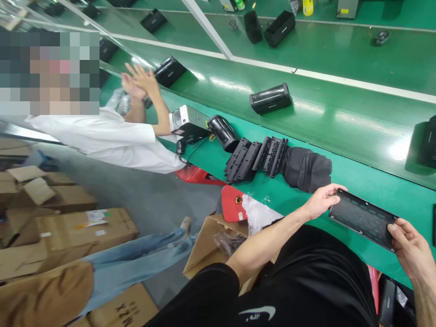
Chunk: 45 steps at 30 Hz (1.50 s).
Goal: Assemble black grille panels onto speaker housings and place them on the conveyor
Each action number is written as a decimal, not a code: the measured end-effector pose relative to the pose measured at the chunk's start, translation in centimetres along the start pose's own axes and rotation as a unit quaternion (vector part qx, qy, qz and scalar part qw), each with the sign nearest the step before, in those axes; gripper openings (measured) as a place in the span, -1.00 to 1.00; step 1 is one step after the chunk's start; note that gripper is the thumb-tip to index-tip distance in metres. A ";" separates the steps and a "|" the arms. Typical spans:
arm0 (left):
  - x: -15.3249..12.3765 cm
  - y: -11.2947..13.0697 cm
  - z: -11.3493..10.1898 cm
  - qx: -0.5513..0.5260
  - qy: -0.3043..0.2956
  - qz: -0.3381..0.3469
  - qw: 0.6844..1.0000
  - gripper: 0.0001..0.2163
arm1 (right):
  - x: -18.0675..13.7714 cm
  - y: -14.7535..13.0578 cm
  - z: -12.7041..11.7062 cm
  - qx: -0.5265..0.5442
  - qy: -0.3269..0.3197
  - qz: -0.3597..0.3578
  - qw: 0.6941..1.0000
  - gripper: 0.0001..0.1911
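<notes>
A flat black rectangular panel, with small clips along its edges and a mesh-like middle, is held tilted above the green bench. My left hand grips its left end, thumb on the face. At the opposite end my right hand pinches the corner, thumb on top. Just beyond my left hand lies a stack of thin black sheets. Beside the sheets, several slotted black plastic panels lean together in a row.
A black speaker housing stands beyond the panels, near a grey box-shaped device. Another housing rests on the green conveyor. A co-worker in a white shirt sits at left. Below are an open carton and a red stool.
</notes>
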<state>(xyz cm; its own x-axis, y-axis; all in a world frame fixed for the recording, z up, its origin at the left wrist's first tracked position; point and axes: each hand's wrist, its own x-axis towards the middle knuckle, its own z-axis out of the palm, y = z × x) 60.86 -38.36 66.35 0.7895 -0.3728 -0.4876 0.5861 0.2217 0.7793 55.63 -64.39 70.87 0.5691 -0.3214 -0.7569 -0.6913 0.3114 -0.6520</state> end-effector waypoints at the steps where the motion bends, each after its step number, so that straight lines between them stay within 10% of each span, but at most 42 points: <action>1: 0.0 -0.1 -0.1 0.001 0.001 -0.002 1.000 -0.53 | 0.0 0.0 0.0 0.002 0.002 0.002 1.000 -0.19; 45: 0.1 -0.4 -0.8 -0.049 0.008 -0.019 0.999 -0.52 | 0.8 1.2 -0.5 0.008 -0.013 -0.003 1.000 -0.26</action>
<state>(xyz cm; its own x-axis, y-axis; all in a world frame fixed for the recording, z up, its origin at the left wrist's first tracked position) 60.86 -37.79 65.65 0.7688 -0.3683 -0.5228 0.6299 0.2954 0.7183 55.07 -64.73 69.50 0.5845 -0.3008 -0.7536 -0.6808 0.3235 -0.6572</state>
